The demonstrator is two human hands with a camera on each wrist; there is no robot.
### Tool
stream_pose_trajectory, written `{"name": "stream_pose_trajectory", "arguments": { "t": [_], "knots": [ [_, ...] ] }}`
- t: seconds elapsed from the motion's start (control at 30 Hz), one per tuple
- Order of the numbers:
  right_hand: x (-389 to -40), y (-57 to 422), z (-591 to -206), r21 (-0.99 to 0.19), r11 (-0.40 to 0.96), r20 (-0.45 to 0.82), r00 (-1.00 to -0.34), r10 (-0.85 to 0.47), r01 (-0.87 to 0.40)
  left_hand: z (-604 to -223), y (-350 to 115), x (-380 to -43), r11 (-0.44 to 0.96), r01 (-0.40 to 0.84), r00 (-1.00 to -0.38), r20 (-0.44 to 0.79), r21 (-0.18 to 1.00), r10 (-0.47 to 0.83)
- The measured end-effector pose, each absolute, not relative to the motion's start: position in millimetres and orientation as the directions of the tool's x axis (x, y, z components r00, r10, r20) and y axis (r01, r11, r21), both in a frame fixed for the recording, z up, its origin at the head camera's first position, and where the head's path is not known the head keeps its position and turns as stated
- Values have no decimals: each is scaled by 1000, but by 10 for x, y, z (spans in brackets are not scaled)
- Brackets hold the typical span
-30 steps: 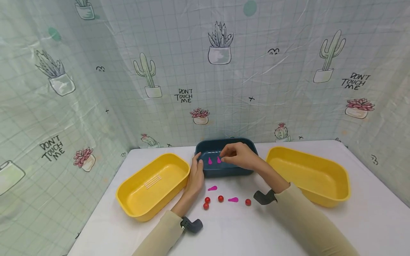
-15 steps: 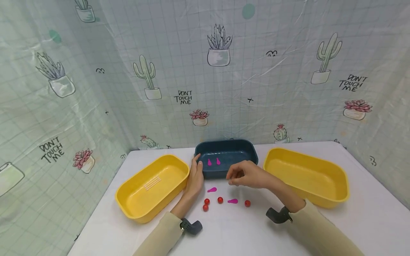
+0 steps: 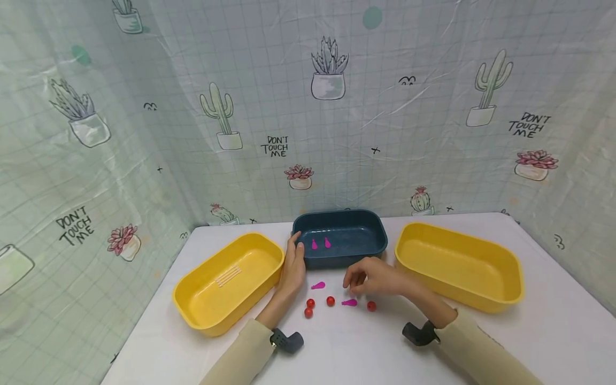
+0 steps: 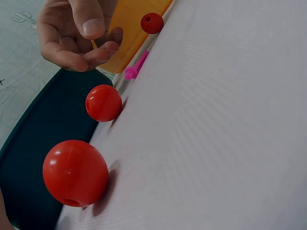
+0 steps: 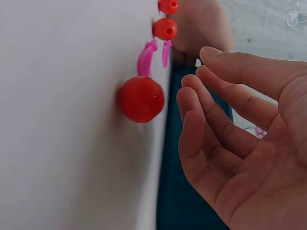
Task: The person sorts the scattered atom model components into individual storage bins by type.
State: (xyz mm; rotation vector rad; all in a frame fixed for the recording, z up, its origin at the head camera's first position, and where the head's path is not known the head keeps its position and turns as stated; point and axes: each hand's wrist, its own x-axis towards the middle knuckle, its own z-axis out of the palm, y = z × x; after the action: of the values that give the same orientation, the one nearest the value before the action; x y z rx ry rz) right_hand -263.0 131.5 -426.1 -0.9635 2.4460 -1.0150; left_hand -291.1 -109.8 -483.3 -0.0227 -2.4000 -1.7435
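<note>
The right hand has its thumb a little apart from its finger tips and holds nothing. Just to the near side of those tips, a pink piece lies on the table. Its long way runs left to right, thin end pointing left, fat end right. 1 red ball sits to its right. The left hand, farther from it, rests straight fingers on the blue bin's left end.
</note>
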Motion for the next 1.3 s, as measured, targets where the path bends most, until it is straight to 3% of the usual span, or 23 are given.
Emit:
{"name": "stream_pose_trajectory", "arguments": {
  "t": [1.3],
  "knots": [
    [-2636,1318,-4428,-680,589,-100,-741,-664,-436,-4800,-1096,-2908,318,122,-983,159,940,-94]
  ]
}}
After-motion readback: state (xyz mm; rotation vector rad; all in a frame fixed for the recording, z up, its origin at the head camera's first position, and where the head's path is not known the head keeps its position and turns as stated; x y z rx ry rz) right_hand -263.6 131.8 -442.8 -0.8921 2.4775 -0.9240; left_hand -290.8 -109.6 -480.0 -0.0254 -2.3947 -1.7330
